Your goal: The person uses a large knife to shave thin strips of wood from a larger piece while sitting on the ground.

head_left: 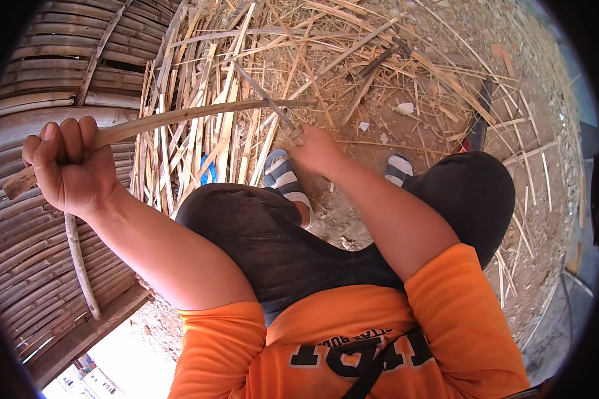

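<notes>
While we look down at our two bare hands, we see no package, label or sign near either grip; the only printed thing is the dark lettering on our orange shirt [353, 332], low behind both arms.

Our left hand [70, 169] is closed in a fist around a long bamboo strip [180, 118]. A short end of the strip comes out behind the fist, to the lower left. The long part goes out from the thumb side to the right, slightly upward, in a soft curve, and ends just above our right hand. So its long axis lies almost across the view, from left to right.

Our right hand [316, 149] is closed around the handle of a thin blade [263, 96]. From this grip the blade points up and to the left, and it crosses the far end of the strip. We cannot tell whether the two really touch.

Beyond both grips lies a heap of split bamboo slats [199, 100] and dry shavings on the dirt ground. Left of the left fist there is a woven bamboo panel [40, 80], and one more thin curved stick [80, 259] hangs just below this fist. Under the right hand we see a striped sandal [283, 176], and a second one [399, 169] to its right. Our knees in dark shorts [259, 233] are nearer to us than both hands.
</notes>
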Demonstrator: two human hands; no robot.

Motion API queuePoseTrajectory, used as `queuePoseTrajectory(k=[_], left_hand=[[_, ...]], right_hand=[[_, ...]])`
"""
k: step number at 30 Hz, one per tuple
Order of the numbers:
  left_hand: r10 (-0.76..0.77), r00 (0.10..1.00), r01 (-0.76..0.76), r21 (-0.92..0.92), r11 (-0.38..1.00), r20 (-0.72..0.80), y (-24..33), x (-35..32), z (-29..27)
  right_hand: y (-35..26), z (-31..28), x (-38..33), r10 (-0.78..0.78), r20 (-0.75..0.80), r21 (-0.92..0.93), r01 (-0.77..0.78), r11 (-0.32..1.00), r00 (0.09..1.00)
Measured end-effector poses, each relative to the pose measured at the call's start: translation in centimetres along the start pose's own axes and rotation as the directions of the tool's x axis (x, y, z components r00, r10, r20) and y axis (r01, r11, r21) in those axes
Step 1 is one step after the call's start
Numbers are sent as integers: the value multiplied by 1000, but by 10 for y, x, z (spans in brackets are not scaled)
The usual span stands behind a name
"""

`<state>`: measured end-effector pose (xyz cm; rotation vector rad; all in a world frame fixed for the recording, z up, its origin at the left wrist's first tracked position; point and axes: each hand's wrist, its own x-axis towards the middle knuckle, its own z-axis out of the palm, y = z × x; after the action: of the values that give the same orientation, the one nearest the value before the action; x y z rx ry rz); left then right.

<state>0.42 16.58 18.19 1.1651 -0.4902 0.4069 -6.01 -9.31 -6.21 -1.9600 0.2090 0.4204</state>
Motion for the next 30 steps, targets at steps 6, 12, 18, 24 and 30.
queuePoseTrajectory(k=[6, 12, 18, 24, 30], left_hand=[[4, 1000, -4, -18, 1000, 7, 5, -5, -1], [41, 992, -38, 30, 999, -117, -1, -5, 13], [38, 995, -34, 50, 998, -93, -1, -2, 13], [23, 999, -22, 13, 1000, -35, 1, -7, 3], [45, 992, -42, 23, 999, -118, 1, -6, 15]], right_hand=[[-57, 14, -15, -286, 74, 29, 284, 958, 955], [53, 12, 14, 171, -70, -11, -172, 985, 983], [-15, 0, 2, 161, 248, 369, -246, 896, 955], [-71, -3, -15, -122, 319, 260, 37, 965, 940], [28, 0, 7, 281, 231, 404, -355, 843, 931]])
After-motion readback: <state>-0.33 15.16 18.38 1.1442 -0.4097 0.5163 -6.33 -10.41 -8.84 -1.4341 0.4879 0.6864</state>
